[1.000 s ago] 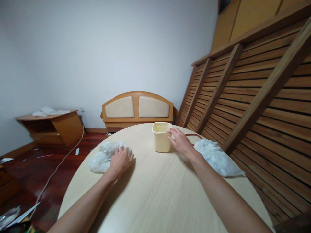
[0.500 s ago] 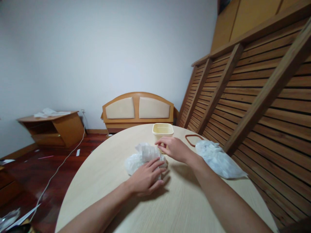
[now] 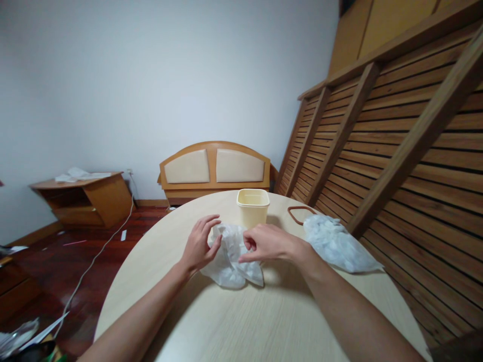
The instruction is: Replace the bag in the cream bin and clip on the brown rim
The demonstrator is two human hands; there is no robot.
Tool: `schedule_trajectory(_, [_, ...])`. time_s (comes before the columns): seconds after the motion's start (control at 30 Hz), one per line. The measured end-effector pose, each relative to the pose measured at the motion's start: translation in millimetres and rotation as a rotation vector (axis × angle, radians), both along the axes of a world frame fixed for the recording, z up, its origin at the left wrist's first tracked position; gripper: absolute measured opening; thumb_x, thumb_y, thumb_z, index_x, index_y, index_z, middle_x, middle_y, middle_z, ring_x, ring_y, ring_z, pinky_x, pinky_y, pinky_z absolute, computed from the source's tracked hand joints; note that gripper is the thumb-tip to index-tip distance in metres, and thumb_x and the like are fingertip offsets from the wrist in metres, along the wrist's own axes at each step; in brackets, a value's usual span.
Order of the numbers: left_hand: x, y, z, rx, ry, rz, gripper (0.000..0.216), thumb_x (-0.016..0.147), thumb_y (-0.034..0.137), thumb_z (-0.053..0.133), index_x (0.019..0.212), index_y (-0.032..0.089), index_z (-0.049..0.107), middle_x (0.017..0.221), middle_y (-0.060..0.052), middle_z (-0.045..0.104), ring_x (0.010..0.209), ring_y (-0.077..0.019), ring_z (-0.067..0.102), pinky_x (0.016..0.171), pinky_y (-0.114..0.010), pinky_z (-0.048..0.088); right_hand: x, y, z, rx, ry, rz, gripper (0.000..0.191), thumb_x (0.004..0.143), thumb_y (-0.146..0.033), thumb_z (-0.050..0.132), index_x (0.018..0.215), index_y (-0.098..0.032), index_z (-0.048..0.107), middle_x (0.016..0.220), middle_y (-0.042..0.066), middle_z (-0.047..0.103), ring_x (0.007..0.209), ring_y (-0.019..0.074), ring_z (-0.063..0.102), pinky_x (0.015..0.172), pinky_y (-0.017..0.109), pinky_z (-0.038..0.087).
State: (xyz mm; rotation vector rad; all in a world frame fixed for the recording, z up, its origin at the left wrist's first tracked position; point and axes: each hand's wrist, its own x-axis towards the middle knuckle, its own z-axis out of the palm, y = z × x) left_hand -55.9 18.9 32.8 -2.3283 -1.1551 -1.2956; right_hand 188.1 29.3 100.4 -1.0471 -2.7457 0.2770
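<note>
A crumpled, whitish translucent plastic bag (image 3: 231, 271) lies on the round table (image 3: 241, 322); what it contains is hidden. My left hand (image 3: 200, 245) is at its left side, fingers bent and thumb held apart, with nothing visible in its grasp. On the bag's right side, my right hand (image 3: 266, 243) has curled fingers, and a gap shows between them and the thumb. Whether its fingertips touch the bag is hidden. Just behind the hands, a pale yellow plastic container (image 3: 252, 211) stands upright and lidless.
A brown rounded frame-like ring (image 3: 296, 216) rests at the table's right, beside a second filled plastic bag (image 3: 339, 244). A wooden slatted panel (image 3: 362, 161) leans along the right. Behind the table is a headboard (image 3: 212, 166); a low cabinet (image 3: 86, 201) stands left.
My left hand has lifted off the top of the bag and moved left and away. My right hand has come down beside the bag, its fingers more curled. The bag has shifted and spread nearer me.
</note>
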Motion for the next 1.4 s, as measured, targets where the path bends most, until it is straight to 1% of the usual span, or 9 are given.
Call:
schedule_trajectory(0.17, [0.8, 6.2, -4.1, -0.031, -0.006, 0.039, 0.01, 0.095, 0.026, 0.056, 0.103, 0.021, 0.059, 0.112, -0.009, 0.067, 0.11, -0.0238, 0.06, 0.097, -0.043, 0.05, -10.9, -6.1, -8.7, -0.085, -0.07, 0.049, 0.043, 0.066, -0.061, 0.079, 0.078, -0.021, 0.069, 0.068, -0.003, 0.066, 0.058, 0.0126, 0.054, 0.05, 0.023, 0.028])
schedule_trajectory(0.3, [4.3, 3.9, -3.1, -0.041, -0.016, 0.02, 0.007, 0.096, 0.026, 0.056, 0.095, 0.021, 0.06, 0.104, -0.007, 0.069, 0.1, -0.0214, 0.062, 0.091, -0.039, 0.051, -11.0, -3.5, -10.4, -0.079, -0.065, 0.088, 0.008, 0.077, -0.03, 0.072, 0.079, -0.022, 0.072, 0.071, -0.001, 0.069, 0.06, 0.0129, 0.055, 0.052, 0.023, 0.03])
schedule_trajectory(0.4, [5.2, 2.1, -2.9, -0.075, 0.001, -0.007, 0.007, 0.095, 0.022, 0.053, 0.099, 0.021, 0.059, 0.106, -0.008, 0.068, 0.101, -0.0213, 0.062, 0.091, -0.039, 0.051, -3.3, -1.0, -3.8, -0.009, -0.025, 0.053, 0.01, 0.079, -0.018, 0.062, 0.075, -0.021, 0.07, 0.067, 0.0, 0.068, 0.057, 0.0131, 0.052, 0.052, 0.026, 0.029])
schedule_trajectory(0.63, [3.4, 0.9, -2.3, -0.099, 0.059, -0.03, 0.016, 0.088, 0.017, 0.055, 0.102, 0.021, 0.062, 0.108, -0.009, 0.062, 0.102, -0.0226, 0.06, 0.089, -0.039, 0.053, 26.0, 6.3, 22.9, -0.026, 0.163, -0.056, 0.017, 0.091, -0.027, 0.054, 0.083, -0.016, 0.065, 0.075, 0.004, 0.069, 0.063, 0.0139, 0.057, 0.056, 0.025, 0.035])
schedule_trajectory(0.83, [4.0, 3.9, -6.6, -0.085, 0.186, -0.051, 0.026, 0.086, 0.017, 0.059, 0.111, 0.024, 0.062, 0.124, -0.011, 0.058, 0.114, -0.0252, 0.057, 0.096, -0.043, 0.052, 43.1, 21.3, 26.0, 0.022, 0.383, -0.193, 0.017, 0.091, -0.03, 0.053, 0.092, -0.017, 0.065, 0.074, 0.002, 0.069, 0.065, 0.0152, 0.061, 0.057, 0.024, 0.038])
schedule_trajectory(0.97, [4.3, 9.2, -14.6, -0.076, 0.192, -0.023, 0.022, 0.089, 0.018, 0.061, 0.11, 0.025, 0.062, 0.133, -0.01, 0.055, 0.12, -0.0252, 0.056, 0.099, -0.044, 0.051, 48.0, 24.5, 28.2, 0.008, 0.478, -0.28, 0.016, 0.089, -0.03, 0.055, 0.092, -0.018, 0.064, 0.068, 0.0, 0.067, 0.06, 0.015, 0.062, 0.055, 0.023, 0.04])
schedule_trajectory(1.13, [4.8, 10.0, -14.4, -0.043, 0.132, 0.009, 0.014, 0.095, 0.019, 0.053, 0.104, 0.023, 0.063, 0.116, -0.008, 0.064, 0.108, -0.0221, 0.062, 0.091, -0.039, 0.055, 54.9, 29.3, 27.1, -0.008, 0.565, -0.391, 0.01, 0.086, -0.023, 0.053, 0.09, -0.019, 0.061, 0.057, -0.004, 0.064, 0.048, 0.013, 0.061, 0.052, 0.022, 0.042])
schedule_trajectory(1.3, [5.4, 10.1, -13.5, -0.027, -0.042, -0.001, 0.018, 0.097, 0.025, 0.054, 0.114, 0.02, 0.057, 0.096, -0.005, 0.071, 0.087, -0.0187, 0.069, 0.081, -0.034, 0.057, 72.1, 41.2, 23.1, 0.055, 0.622, -0.556, 0.012, 0.081, -0.021, 0.054, 0.089, -0.019, 0.063, 0.053, -0.004, 0.062, 0.045, 0.0132, 0.061, 0.048, 0.021, 0.04])
schedule_trajectory(1.4, [6.6, 7.8, -10.9, 0.006, -0.051, -0.033, 0.011, 0.097, 0.028, 0.055, 0.102, 0.02, 0.06, 0.089, -0.004, 0.072, 0.082, -0.0179, 0.069, 0.077, -0.032, 0.056, 83.8, 45.5, 23.1, 0.049, 0.645, -0.63, 0.017, 0.081, -0.022, 0.053, 0.09, -0.018, 0.067, 0.05, -0.003, 0.06, 0.044, 0.0133, 0.057, 0.045, 0.021, 0.037])
